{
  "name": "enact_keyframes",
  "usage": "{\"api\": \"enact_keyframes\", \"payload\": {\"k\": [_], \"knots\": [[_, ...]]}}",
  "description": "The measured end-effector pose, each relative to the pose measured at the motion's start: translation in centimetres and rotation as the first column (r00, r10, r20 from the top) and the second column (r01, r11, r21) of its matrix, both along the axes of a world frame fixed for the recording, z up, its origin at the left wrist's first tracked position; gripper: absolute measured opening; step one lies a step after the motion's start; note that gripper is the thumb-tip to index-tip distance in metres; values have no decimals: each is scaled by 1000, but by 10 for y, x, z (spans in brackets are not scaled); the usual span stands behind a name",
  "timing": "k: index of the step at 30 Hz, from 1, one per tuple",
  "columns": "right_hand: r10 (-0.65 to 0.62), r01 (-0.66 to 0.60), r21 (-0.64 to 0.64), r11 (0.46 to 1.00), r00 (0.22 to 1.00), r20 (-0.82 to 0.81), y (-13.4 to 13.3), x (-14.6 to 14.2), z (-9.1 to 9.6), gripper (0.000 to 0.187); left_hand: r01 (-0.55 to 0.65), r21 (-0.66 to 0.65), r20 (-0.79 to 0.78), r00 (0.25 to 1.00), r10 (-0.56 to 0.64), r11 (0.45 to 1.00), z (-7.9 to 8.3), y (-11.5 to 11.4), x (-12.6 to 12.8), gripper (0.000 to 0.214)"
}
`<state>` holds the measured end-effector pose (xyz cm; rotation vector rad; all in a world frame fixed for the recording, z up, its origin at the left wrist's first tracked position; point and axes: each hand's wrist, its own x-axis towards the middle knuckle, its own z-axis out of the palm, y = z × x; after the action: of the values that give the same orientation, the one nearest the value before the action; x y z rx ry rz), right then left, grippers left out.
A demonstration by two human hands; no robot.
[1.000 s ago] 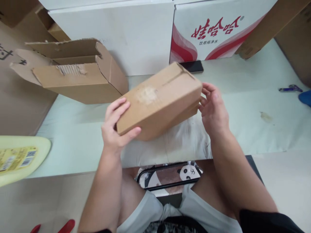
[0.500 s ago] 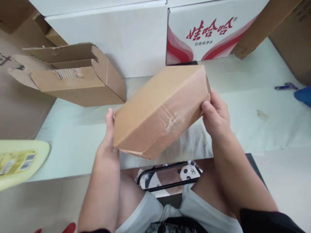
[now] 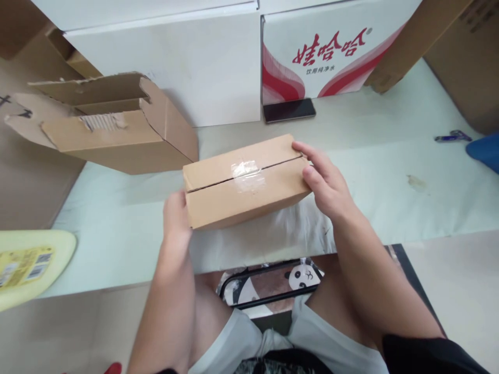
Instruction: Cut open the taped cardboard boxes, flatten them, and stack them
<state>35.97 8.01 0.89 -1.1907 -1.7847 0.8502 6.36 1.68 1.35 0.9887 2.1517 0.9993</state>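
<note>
Between my two hands is a small brown cardboard box, its top seam closed and a strip of clear tape across the middle. My left hand grips its left end, fingers mostly hidden behind. At the right end, my right hand is closed on the corner, thumb on the near flap and a finger on the far one. Behind and to the left stands an open cardboard box with raised, torn flaps.
White cartons line the back, one with red lettering. A black phone lies before them. A yellow container sits left. Purple-handled object and blue item lie right. A panda-printed thing is between my knees.
The small box has turned over and come down, so its taped seam now faces up. Both hands have kept hold of it. The phone behind it has come into full view.
</note>
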Motion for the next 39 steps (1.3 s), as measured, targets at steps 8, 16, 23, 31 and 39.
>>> {"api": "enact_keyframes", "payload": {"k": [8,16,23,31,39], "knots": [[-308,256,-187,948,886,-346,20,6,-18,46,151,770,-116,989,-96,620,16,-16,11,17],[-109,211,-124,970,827,552,25,10,-43,38,564,446,-410,819,-401,695,10,-15,-3,25],[-194,325,-136,936,798,570,35,-2,-31,22,583,445,-420,807,-416,680,3,-14,-3,28],[-506,475,-176,862,825,-251,48,8,-24,27,584,423,-413,805,-426,693,3,-15,0,29],[-219,305,-39,951,584,-782,24,8,18,24,574,441,-395,814,-426,690,3,-14,3,28]]}}
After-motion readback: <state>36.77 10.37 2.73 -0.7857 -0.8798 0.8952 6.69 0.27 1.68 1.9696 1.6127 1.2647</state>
